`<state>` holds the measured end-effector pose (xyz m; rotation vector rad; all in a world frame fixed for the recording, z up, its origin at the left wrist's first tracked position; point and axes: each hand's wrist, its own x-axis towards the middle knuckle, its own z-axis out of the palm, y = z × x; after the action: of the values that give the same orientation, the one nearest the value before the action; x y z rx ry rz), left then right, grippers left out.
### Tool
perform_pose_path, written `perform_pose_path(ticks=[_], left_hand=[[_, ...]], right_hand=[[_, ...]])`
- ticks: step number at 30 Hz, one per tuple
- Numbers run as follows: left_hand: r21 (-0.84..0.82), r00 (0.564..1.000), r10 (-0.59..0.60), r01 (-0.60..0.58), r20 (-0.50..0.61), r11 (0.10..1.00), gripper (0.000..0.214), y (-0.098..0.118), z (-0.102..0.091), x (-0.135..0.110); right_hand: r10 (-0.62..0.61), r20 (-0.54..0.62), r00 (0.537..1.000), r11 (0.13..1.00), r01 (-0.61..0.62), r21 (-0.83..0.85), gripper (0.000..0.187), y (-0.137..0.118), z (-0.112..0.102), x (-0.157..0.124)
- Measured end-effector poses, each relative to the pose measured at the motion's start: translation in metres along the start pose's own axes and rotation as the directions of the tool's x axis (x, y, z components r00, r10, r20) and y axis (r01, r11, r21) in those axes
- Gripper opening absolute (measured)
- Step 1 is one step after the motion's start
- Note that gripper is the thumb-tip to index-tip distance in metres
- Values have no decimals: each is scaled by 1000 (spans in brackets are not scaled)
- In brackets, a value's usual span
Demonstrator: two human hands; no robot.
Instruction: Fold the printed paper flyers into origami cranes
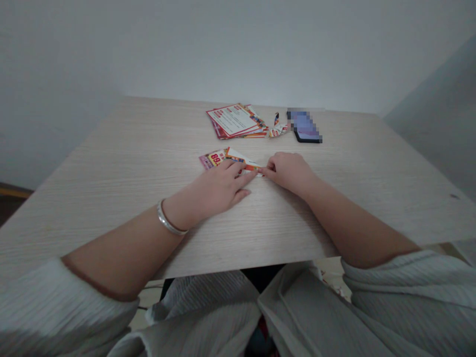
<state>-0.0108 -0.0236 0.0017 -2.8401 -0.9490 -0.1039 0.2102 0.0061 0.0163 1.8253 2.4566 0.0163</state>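
Note:
A colourful printed paper flyer, folded over on itself, lies flat on the table in front of me. Across its lower part rests my left hand, palm down with the fingers stretched out and apart; it hides much of the sheet. At the flyer's right tip is my right hand, its fingers curled and pressed together on the paper's pointed end. The fingertips of both hands nearly meet there. What exactly lies under the left palm is hidden.
Behind the hands lies a stack of printed flyers. Beside it stands a small folded paper figure, with a dark phone to its right. The pale wooden table meets a wall at the back; its front edge is close to my lap.

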Motion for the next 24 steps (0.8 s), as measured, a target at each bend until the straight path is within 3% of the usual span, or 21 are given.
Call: perform_pose_path(ticks=[10,24], left_hand=[[-14,996,59,-60,-68,998,63,2,9,0],[-38,995,82,-84,-65,996,57,-5,10,2]], right_hand=[[-12,19,1000,1000,13,-27,49,11,-2,-2],[34,32,999,999,-34,11,48,13,-2,-4]])
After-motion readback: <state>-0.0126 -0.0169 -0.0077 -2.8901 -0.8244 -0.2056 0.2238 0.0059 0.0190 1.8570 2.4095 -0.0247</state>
